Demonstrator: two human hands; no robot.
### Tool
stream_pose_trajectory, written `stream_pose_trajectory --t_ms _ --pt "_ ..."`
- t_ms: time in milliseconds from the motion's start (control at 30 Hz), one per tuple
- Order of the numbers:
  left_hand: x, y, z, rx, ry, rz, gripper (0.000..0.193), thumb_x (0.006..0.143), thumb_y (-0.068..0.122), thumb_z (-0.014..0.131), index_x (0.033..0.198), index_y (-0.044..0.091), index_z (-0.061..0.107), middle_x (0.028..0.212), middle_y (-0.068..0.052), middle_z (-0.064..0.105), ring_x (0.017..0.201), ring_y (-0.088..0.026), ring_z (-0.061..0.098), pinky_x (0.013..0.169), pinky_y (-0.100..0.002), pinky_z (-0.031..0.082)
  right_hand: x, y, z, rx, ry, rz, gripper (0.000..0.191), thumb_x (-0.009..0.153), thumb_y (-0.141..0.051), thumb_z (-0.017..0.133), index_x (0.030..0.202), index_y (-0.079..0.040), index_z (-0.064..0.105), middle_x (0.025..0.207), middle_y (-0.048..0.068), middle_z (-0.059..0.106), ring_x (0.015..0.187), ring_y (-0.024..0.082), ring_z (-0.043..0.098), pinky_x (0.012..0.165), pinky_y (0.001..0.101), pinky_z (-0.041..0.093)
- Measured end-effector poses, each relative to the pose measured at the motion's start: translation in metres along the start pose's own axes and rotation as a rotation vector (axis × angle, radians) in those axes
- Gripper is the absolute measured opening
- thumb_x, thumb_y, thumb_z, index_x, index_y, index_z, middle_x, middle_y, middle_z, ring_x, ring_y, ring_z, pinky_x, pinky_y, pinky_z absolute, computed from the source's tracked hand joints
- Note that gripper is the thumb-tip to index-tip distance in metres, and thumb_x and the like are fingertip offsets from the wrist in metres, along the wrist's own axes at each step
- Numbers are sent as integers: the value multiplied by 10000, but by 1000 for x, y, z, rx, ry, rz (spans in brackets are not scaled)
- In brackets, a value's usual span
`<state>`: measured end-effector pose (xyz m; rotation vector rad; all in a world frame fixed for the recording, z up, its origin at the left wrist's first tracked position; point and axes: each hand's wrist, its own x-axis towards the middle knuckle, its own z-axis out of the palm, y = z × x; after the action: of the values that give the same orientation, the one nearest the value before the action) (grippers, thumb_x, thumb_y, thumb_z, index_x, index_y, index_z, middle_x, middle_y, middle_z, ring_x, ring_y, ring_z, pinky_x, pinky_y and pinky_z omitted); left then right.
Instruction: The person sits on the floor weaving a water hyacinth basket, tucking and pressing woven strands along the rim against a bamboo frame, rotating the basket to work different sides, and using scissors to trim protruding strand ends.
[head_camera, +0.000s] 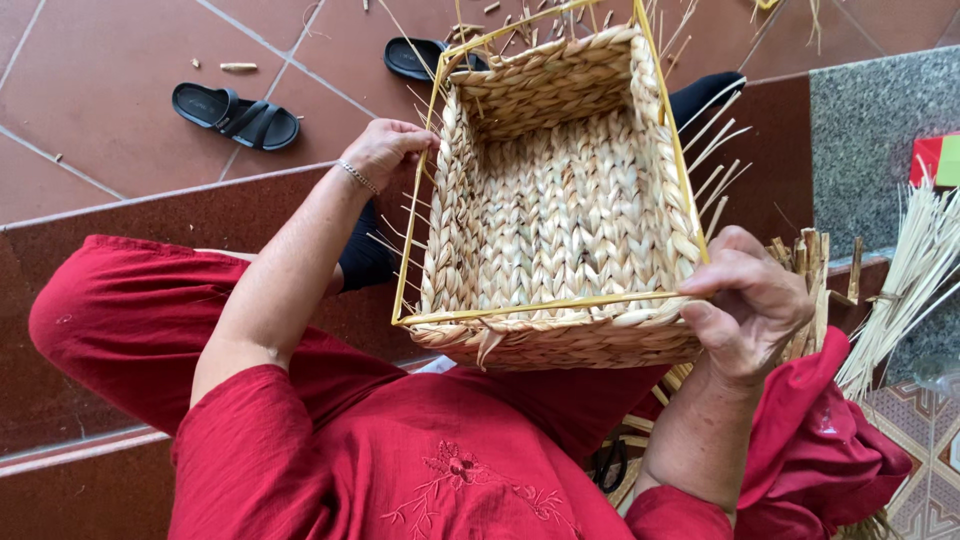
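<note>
A rectangular woven straw basket (560, 200) with a yellow wire frame rests tilted in my lap, its opening facing me. My left hand (385, 148) grips its left rim near the far corner; a thin bracelet circles that wrist. My right hand (752, 300) pinches the near right corner of the rim. Loose straw ends stick out along both sides of the basket. I wear a red top and red trousers.
A pair of black sandals (236, 114) lies on the red tiled floor at upper left. A bundle of pale straw stalks (905, 280) leans at the right by a grey stone ledge (880, 130). Cut straw bits litter the floor near the top.
</note>
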<state>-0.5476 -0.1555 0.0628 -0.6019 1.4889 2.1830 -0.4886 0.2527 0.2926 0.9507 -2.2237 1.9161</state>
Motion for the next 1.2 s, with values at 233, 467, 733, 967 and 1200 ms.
stream_pose_trajectory --t_ms 233,467,733,967,1200 --pt "-6 23 -20 -211 43 114 120 932 168 782 894 58 751 807 1 728 626 -44 579 579 -206 489 -3 74 -31 -3 248 84 203 1016 -97 797 979 -82 599 801 2 593 710 76 516 651 181 426" --pt "-49 78 -28 -22 124 318 163 978 198 736 900 55 727 761 18 641 630 -61 558 557 -212 465 -13 147 -25 35 358 359 259 1010 -24 736 1183 -61 546 988 32 664 884 98 651 859 233 535" --pt "-119 116 46 431 260 755 98 922 68 747 983 34 678 847 -35 640 727 -97 574 642 -269 515 -6 211 0 70 294 585 330 967 -52 657 1286 -46 573 1160 59 715 983 101 671 839 247 547" --pt "-133 86 112 904 410 1279 208 826 37 746 987 59 616 983 -83 657 971 -267 627 961 -466 467 44 141 32 -190 259 427 246 1007 -44 657 1245 16 675 1105 108 737 971 120 680 846 247 556" --pt "-164 17 130 916 315 1222 206 822 -23 723 975 50 606 932 -95 624 911 -320 578 811 -428 452 61 45 93 112 147 331 194 1079 -86 595 1192 17 714 1060 43 731 962 80 647 854 212 523"
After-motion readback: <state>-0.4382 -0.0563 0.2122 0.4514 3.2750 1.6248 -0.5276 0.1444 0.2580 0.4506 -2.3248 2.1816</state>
